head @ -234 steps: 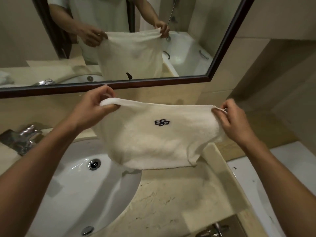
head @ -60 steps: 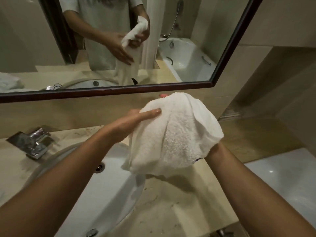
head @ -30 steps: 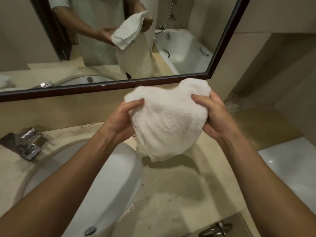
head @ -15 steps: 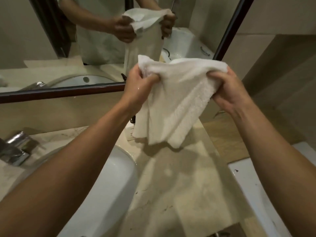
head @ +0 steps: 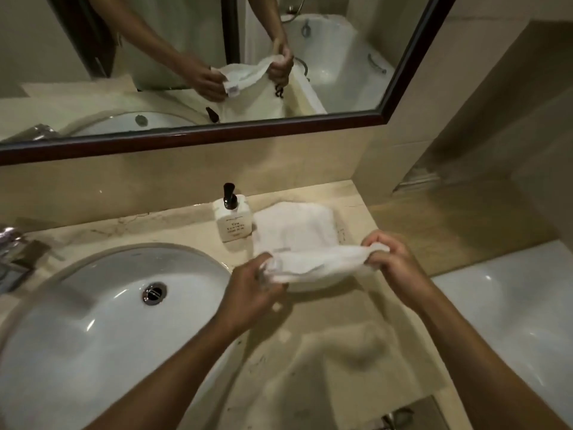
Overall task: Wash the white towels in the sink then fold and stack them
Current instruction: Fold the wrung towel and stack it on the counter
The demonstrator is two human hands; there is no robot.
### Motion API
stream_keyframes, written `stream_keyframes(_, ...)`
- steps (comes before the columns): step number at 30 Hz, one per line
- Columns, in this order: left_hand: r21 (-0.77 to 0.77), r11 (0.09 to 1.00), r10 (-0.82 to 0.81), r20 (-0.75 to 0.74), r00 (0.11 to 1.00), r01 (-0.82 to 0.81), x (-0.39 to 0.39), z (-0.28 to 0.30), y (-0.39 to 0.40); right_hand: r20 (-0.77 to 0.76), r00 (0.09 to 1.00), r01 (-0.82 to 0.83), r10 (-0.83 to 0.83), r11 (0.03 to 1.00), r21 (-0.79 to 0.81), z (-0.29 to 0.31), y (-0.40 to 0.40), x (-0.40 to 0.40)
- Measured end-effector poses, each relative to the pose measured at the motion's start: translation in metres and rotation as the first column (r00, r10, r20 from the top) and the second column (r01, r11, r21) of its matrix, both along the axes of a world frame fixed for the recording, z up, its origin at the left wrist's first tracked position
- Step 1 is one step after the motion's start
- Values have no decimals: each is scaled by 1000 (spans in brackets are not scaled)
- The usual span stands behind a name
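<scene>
A white towel [head: 319, 265] hangs stretched between my two hands just above the beige counter. My left hand [head: 251, 287] grips its left end and my right hand [head: 387, 252] pinches its right end. Behind it a folded white towel [head: 294, 228] lies flat on the counter near the wall. The white oval sink [head: 93, 321] with its drain sits to the left, with nothing in the basin.
A white soap dispenser [head: 231, 220] with a black pump stands left of the folded towel. A chrome tap [head: 12, 252] is at the far left edge. A framed mirror [head: 217, 131] runs along the wall. A white bathtub [head: 511, 321] lies to the right of the counter [head: 325, 352].
My hands have come down from in front of the mirror to just above the counter, and the towel is now pulled out lengthwise between them. The view tilted down, revealing the soap dispenser and folded towel.
</scene>
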State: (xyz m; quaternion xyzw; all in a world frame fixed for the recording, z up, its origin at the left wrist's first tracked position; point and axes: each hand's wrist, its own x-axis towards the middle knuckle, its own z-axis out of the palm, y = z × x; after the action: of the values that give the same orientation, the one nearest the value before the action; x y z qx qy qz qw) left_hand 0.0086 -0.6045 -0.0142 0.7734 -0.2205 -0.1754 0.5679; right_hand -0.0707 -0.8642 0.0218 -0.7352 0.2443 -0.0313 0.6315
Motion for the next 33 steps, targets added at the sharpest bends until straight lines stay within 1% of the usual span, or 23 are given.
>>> stream_keyframes(2,24,1000,10,-34,999,-9,-16,-17,1,-78,997,12,-8,999,47,-16,2,-12)
stream_keyframes(4,17,999,29,-55,998,-28,-18,-23,-1,-96,995,37,-28,996,87,-23,3,-16)
stream_keyframes(6,-8,998,61,-57,997,-61,-5,-26,-9,-85,996,20,-14,998,68,-26,-3,-6)
stream_keyframes(9,-74,983,159,-108,981,-167,28,-30,-33,-35,999,29,-28,999,38,-32,-18,34)
stream_keyframes(10,-89,973,203,-109,973,-213,42,-31,-44,-18,999,52,-52,998,27,-35,-24,54)
stream_keyframes(12,-97,951,288,-65,955,-293,68,-35,-68,9,996,83,-83,997,7,-46,-32,93)
stream_keyframes(14,-41,930,363,-62,930,-366,86,-42,-90,0,996,86,-86,995,40,-66,-37,125)
stream_keyframes(16,81,908,418,-95,904,-411,96,-55,-109,-44,996,81,-79,996,44,-90,-39,146)
stream_keyframes(17,118,899,433,-101,896,-421,98,-59,-117,-62,993,98,-96,995,32,-99,-38,152)
stream_keyframes(19,139,877,469,-47,882,-459,100,-64,-125,-58,985,164,-162,986,26,-108,-37,157)
stream_keyframes(22,138,822,539,124,833,-553,105,-70,-125,-40,976,214,-213,977,2,-111,-39,156)
stream_keyframes(23,185,822,498,224,838,-539,101,-72,-125,-59,977,204,-206,978,-45,-113,-39,155)
stream_keyframes(24,275,827,392,342,854,-490,92,-75,-126,-100,978,171,-183,978,-123,-115,-37,151)
stream_keyframes(25,369,825,247,445,861,-428,83,-77,-126,-139,978,122,-155,967,-222,-118,-33,146)
stream_keyframes(26,438,817,112,518,848,-375,75,-79,-126,-170,976,74,-137,939,-335,-122,-27,141)
stream_keyframes(27,494,803,10,549,836,-334,69,-83,-123,-192,971,43,-142,894,-445,-126,-20,135)
stream_keyframes(28,541,783,-56,553,831,-307,63,-89,-119,-202,964,37,-171,843,-536,-130,-13,130)
stream_keyframes(29,587,755,-100,546,832,-294,58,-96,-113,-209,954,53,-213,811,-583,-132,-8,124)
stream_keyframes(31,638,718,-124,511,851,-278,53,-111,-100,-270,918,94,-290,822,-562,-135,-5,119)
stream_keyframes(33,647,713,-82,460,884,-270,48,-120,-92,-345,893,76,-290,851,-520,-137,-9,119)
